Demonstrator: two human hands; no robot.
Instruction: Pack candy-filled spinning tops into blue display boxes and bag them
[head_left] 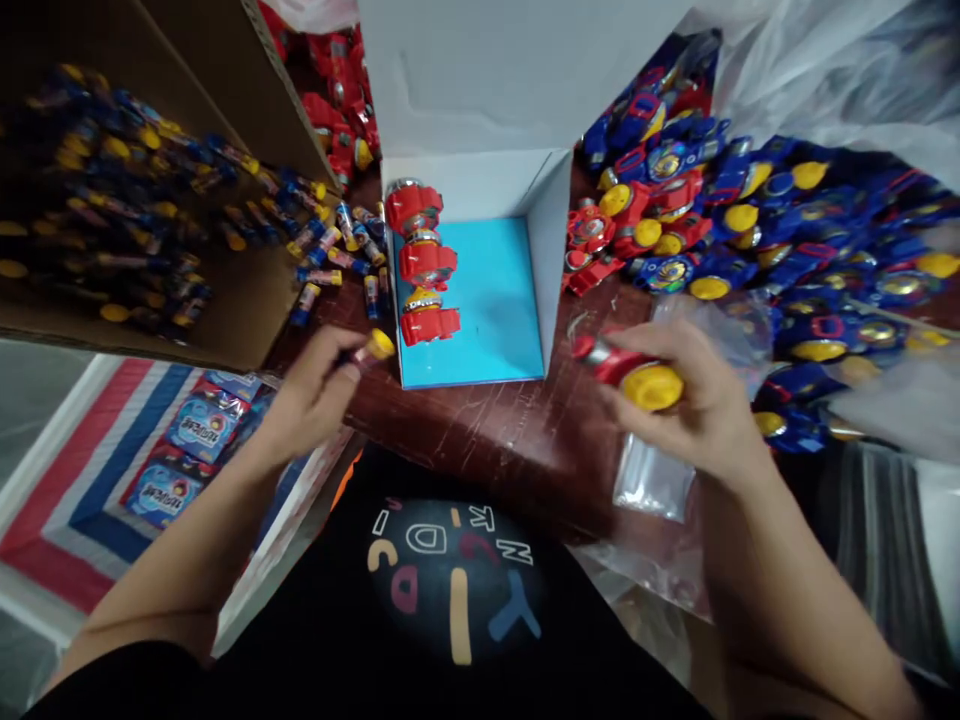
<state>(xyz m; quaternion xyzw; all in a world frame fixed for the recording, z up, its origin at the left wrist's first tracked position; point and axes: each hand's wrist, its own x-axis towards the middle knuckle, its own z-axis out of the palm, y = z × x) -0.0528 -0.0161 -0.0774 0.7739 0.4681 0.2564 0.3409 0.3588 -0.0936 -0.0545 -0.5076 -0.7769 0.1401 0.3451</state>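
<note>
Red toy (631, 374) | yellow dome (654, 388), glossy | right grip (697, 405) clasps it | left grip (316, 388) clasps tube (370, 350)

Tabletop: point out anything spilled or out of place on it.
Small tubes lie scattered outside the brown carton, as if spilled from its mouth. A few red toys sit among the blue toys, odd in a mostly blue heap.

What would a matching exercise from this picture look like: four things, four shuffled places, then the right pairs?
Things
1. Single yellow-capped tube
2. Single red toy with a yellow part
3. Row of three red toys
4. Pile of mostly blue toys

Places
A. Inside the white box
B. In the right hand
C. Right of the white box
D. In the left hand

Pairs: 1-D; 2-B; 3-A; 4-C
</note>
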